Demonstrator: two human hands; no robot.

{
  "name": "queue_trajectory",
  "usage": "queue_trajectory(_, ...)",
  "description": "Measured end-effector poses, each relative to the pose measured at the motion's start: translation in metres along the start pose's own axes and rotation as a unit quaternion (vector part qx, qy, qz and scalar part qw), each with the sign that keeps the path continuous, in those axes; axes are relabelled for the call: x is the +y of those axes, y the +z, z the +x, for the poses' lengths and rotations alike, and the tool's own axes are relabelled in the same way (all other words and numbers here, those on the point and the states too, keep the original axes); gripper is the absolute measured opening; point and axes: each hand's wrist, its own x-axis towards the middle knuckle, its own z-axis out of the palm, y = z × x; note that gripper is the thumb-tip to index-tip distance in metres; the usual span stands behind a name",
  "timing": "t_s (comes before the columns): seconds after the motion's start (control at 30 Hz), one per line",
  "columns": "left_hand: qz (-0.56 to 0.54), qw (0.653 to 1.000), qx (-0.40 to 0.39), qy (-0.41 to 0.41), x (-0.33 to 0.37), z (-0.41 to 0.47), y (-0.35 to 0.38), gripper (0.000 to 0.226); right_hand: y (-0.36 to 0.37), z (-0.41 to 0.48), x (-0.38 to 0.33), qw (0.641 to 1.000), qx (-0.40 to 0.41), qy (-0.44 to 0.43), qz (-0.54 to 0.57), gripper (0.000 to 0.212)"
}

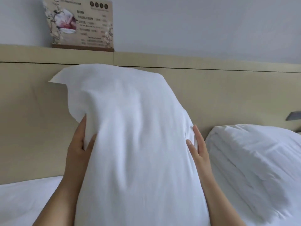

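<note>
A white pillow (133,136) in a white case stands upright in front of me, held up over the bed. My left hand (79,144) grips its left edge, thumb on the front and fingers behind the cloth. On the other side my right hand (197,145) pinches the right edge the same way. The loose top corner of the case flops out to the left near the headboard. The pillow's lower end runs out of the bottom of the view.
A second white pillow (254,163) leans against the beige headboard (32,119) at the right. White bedding (27,198) lies at the lower left. A printed card on a wooden stand (81,23) sits on the headboard's ledge. A dark fitting (294,115) sticks out at the far right.
</note>
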Motion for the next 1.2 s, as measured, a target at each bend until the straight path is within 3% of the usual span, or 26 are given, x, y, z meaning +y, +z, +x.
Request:
queue_trajectory(0.1,-0.02,0.996,-0.089,0.013,0.01,-0.003,0.046,0.055,-0.041,-0.005,-0.002,0.998,0.069,-0.003,-0.012,0.047)
queue_trajectory(0.47,-0.106,0.95,-0.294,0.014,0.028,0.007,0.21,0.047,-0.159,-0.017,-0.015,0.953,0.296,0.023,-0.062,0.052)
queue_trajectory(0.7,-0.203,0.894,-0.399,0.025,0.043,0.03,0.358,0.045,-0.236,0.034,-0.024,0.891,0.426,-0.018,-0.152,0.059)
queue_trajectory(0.97,-0.234,0.808,-0.537,0.058,0.064,0.092,0.606,0.048,-0.349,0.166,-0.033,0.806,0.559,-0.041,-0.19,0.065)
queue_trajectory(1.03,-0.202,0.796,-0.569,0.035,0.047,0.099,0.673,0.051,-0.386,0.199,-0.013,0.8,0.563,-0.005,-0.207,0.073)
queue_trajectory(1.1,-0.125,0.768,-0.628,-0.008,0.017,0.094,0.723,0.056,-0.416,0.216,0.022,0.801,0.548,0.096,-0.222,0.081)
queue_trajectory(1.13,-0.064,0.744,-0.665,-0.007,-0.004,0.085,0.74,0.059,-0.426,0.219,0.045,0.797,0.531,0.169,-0.234,0.085)
queue_trajectory(1.2,0.111,0.67,-0.73,0.07,-0.045,0.06,0.755,0.068,-0.438,0.216,0.089,0.787,0.482,0.288,-0.255,0.086)
